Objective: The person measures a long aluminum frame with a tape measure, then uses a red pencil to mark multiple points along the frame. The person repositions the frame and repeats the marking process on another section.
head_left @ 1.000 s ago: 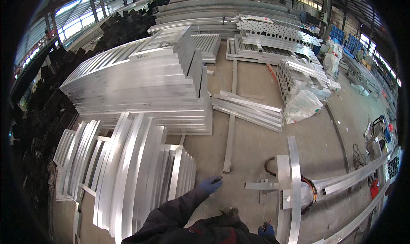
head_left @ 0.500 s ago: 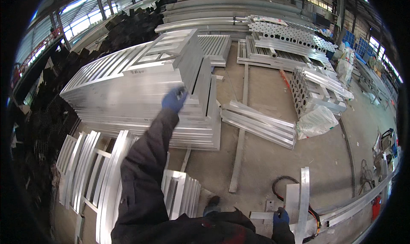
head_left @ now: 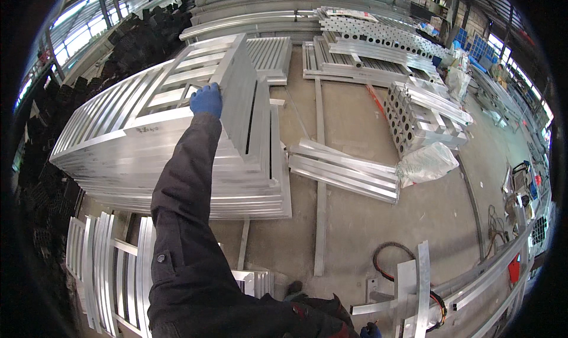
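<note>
Brown hall floor point(head_left: 355, 225); stacked metal frames point(head_left: 171, 154), left hand point(head_left: 207, 101) atop.

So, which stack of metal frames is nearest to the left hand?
The big stack, centre-left: the left hand is at its top. The small stack behind it and the lower-left stack are farther away.

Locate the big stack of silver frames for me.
In the head view, the big stack of silver frames stands left of centre, with the left hand at its upper edge and the angled silver bars on the floor to its right.
</note>
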Available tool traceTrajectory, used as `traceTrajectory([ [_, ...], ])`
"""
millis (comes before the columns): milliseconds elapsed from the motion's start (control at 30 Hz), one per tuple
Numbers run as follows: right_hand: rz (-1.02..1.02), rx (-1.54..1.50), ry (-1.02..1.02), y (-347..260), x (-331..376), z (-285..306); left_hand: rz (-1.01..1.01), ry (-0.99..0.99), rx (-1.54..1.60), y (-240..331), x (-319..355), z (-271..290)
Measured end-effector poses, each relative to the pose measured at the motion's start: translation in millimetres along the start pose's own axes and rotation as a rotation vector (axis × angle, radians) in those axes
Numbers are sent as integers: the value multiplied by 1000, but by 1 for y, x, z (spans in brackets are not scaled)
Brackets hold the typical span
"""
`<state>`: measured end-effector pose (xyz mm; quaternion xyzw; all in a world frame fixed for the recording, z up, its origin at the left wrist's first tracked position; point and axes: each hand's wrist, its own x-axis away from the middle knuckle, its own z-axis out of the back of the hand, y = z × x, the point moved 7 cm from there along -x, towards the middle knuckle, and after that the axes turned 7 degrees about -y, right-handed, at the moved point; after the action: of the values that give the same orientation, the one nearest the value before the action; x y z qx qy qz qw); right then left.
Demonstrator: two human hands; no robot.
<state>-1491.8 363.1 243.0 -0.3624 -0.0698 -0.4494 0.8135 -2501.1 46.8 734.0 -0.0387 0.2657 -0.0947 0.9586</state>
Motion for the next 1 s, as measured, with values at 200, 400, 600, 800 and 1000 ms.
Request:
traceTrajectory([
  [200, 56, 95, 179, -82, 28, 52, -257, 657, 157, -34, -50, 19],
  [400, 85, -373, 384, -115, 24, 96, -614, 608, 940, 167, 153, 54],
  [600, -4, -1220, 186, -60, 61, 85, -1272, -351, 1426, 391, 615, 160],
  [800, -114, -1579, 147, 115, 206, 74, -2155, -361, 1202, 443, 1000, 375],
  [1000, 138, -2296, 494, 261, 379, 92, -2447, -294, 1227, 465, 1192, 536],
])
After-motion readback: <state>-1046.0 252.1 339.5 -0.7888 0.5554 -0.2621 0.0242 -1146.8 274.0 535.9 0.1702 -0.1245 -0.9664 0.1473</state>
